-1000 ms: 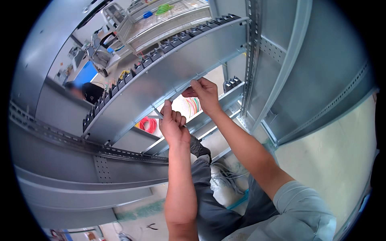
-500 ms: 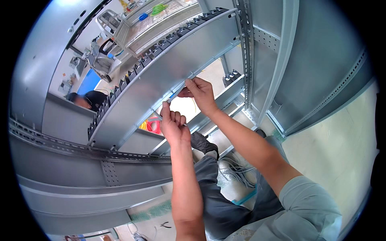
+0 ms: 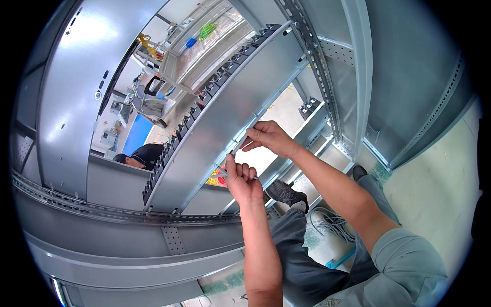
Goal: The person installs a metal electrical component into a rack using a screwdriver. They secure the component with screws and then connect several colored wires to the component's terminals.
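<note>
A long grey metal panel [image 3: 225,123] slants across the cabinet in front of me. At its lower edge my left hand [image 3: 244,181] is closed, thumb and index finger pinched against the rim. A thin dark-tipped piece pokes out by its curled fingers; its kind is too small to tell. Farther along the same edge, up and to the right, my right hand [image 3: 271,139] pinches with thumb and fingers. What lies between those fingertips is hidden. Along the panel's upper edge runs a row of black terminal blocks [image 3: 203,97].
A slotted metal rail [image 3: 327,77] borders the panel at right. More black blocks [image 3: 309,106] sit on a lower rail. Beyond the opening, a person [image 3: 146,155] bends low near a chair [image 3: 151,105]. Grey cables [image 3: 332,225] lie on the floor by my feet.
The whole view has shifted, so the panel and both hands appear lower and farther right. Both hands stay closed at the panel's lower edge.
</note>
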Demonstrator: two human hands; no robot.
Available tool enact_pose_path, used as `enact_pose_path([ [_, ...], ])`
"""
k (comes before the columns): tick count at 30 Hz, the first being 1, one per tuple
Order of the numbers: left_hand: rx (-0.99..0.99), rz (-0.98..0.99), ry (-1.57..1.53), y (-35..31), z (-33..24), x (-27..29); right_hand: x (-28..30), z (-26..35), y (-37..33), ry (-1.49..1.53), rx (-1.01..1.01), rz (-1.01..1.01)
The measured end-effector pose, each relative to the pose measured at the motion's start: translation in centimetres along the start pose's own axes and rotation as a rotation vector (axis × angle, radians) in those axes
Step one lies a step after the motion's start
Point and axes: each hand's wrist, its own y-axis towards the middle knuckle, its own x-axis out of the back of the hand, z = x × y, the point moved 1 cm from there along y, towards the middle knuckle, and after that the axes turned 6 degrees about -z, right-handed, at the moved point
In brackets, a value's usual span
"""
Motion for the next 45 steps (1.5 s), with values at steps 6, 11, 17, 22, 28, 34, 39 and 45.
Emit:
enact_pose_path([
  [6,-0.012,0.028,0.013,0.2,-0.2,0.7,-0.2,0.0,0.1,-0.001,0.0,-0.035],
  [11,0.001,0.021,0.031,-0.3,-0.2,0.2,-1.3,-0.2,-0.3,0.075,0.028,-0.206],
  [17,-0.008,0.019,0.015,0.0,-0.2,0.0,-0.3,-0.6,0.2,-0.051,0.069,-0.188],
  [22,-0.04,0.012,0.034,0.2,-0.1,0.5,0.3,0.3,1.0,0.011,0.007,-0.095],
  [28,-0.029,0.015,0.022,0.0,-0.1,-0.2,-2.3,-1.0,-0.5,0.002,0.109,-0.34],
  [34,-0.018,-0.004,-0.002,0.1,-0.2,0.1,-1.8,-0.6,-0.7,0.022,0.03,-0.251],
  [39,-0.018,0.016,-0.011,0.2,0.0,0.3,-1.5,-1.0,-0.2,0.058,0.081,-0.164],
  [45,-0.049,0.03,0.02,-0.3,-0.1,0.6,-0.8,-0.8,0.3,-0.096,0.15,-0.16],
])
